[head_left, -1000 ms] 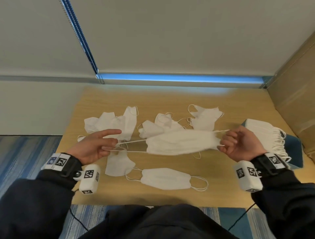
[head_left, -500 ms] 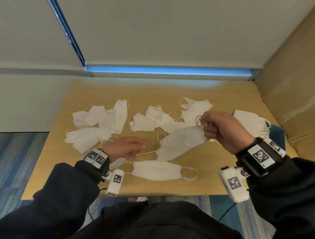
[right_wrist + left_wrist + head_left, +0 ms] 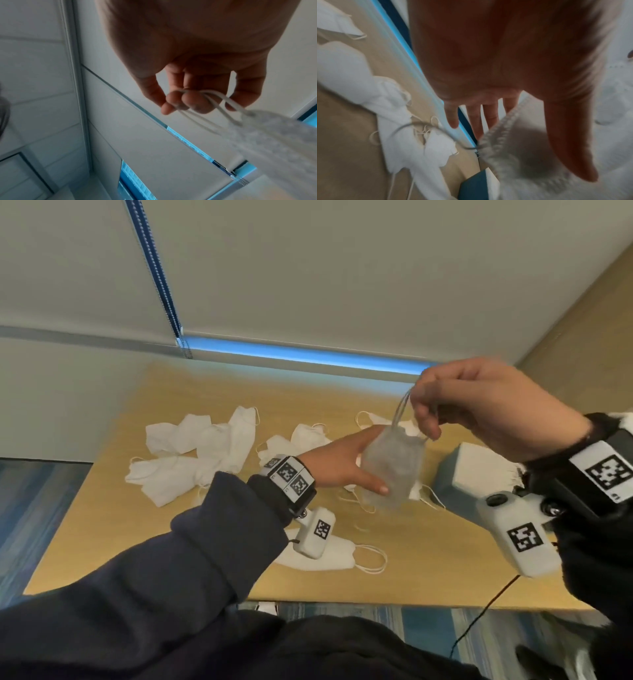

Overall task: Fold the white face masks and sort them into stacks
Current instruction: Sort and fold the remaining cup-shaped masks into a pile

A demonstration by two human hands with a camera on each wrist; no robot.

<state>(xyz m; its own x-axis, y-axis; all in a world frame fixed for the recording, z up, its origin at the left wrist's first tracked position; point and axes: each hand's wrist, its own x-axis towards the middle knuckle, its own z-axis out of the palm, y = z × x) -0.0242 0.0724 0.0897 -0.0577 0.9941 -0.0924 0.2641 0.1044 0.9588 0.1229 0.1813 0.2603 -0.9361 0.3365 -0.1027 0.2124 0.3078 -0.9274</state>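
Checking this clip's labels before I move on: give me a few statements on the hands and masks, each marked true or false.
1. The right hand pinches the ear loops of a hanging mask. True.
2. The left hand is a closed fist. False: its fingers are straight against the hanging mask.
3. A flat mask lies near the table's front edge. True.
4. The hanging mask rests on the table. False: it hangs in the air.

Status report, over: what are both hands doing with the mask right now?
Right hand pinches the ear loops, folded mask hanging. Left hand open, fingers flat against the mask. Stack on the right, nothing blocking it.
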